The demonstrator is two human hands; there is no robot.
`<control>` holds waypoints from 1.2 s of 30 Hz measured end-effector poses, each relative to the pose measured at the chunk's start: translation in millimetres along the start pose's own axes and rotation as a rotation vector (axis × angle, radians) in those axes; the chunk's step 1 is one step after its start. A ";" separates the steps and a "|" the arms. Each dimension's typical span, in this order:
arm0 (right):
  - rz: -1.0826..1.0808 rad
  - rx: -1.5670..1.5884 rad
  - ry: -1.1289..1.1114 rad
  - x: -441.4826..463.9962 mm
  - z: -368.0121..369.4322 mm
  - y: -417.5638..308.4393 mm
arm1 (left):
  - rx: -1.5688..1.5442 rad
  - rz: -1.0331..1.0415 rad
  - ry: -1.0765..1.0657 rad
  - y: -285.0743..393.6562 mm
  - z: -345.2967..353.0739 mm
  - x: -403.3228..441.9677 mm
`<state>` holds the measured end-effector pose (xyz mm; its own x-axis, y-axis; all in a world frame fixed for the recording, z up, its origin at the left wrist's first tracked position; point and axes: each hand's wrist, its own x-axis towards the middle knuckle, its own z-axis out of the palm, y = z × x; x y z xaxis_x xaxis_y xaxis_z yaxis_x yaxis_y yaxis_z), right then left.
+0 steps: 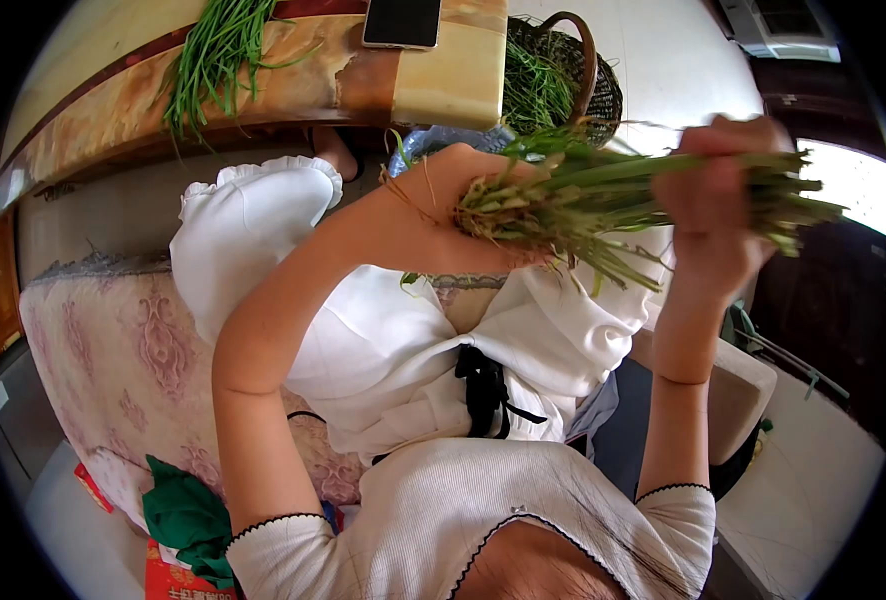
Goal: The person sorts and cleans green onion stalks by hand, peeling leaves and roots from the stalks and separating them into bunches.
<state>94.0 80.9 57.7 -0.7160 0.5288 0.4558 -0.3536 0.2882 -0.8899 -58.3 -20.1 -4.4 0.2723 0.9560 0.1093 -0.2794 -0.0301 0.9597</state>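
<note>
A bunch of chives (603, 200) stretches across my lap between my two hands, its pale, brownish ends to the left and green blades running right. My left hand (463, 190) is round the brownish end; most of its fingers are hidden behind the stalks. My right hand (715, 185) is closed round the bunch near its other end, raised and slightly blurred, with tips sticking out beyond the fist. Some loose dry strands hang by my left wrist and below the bunch.
On the table (443, 95) lie a pile of chives (218, 65) and a phone (402, 22). A dark wicker basket (603, 85) with greens stands at the table's end, beside a clear plastic bag (433, 140). I sit on a patterned sofa (143, 350); a green cloth (188, 515) lies at left.
</note>
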 end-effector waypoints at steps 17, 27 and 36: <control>-0.434 -0.615 0.521 0.5 -148.0 -154.6 | -0.088 -0.178 0.421 -31.4 -33.7 -18.4; -0.134 0.014 0.448 6.5 -82.0 -89.7 | 0.185 0.128 0.204 -15.9 -12.1 -17.4; 0.149 -0.200 -0.099 13.3 -13.1 -18.1 | 0.222 0.212 0.009 -17.6 -1.4 -15.9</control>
<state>98.8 93.1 80.1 -0.8101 0.4997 0.3068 -0.1204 0.3704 -0.9210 -59.1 -34.3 -23.4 0.2208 0.9242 0.3114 -0.1204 -0.2910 0.9491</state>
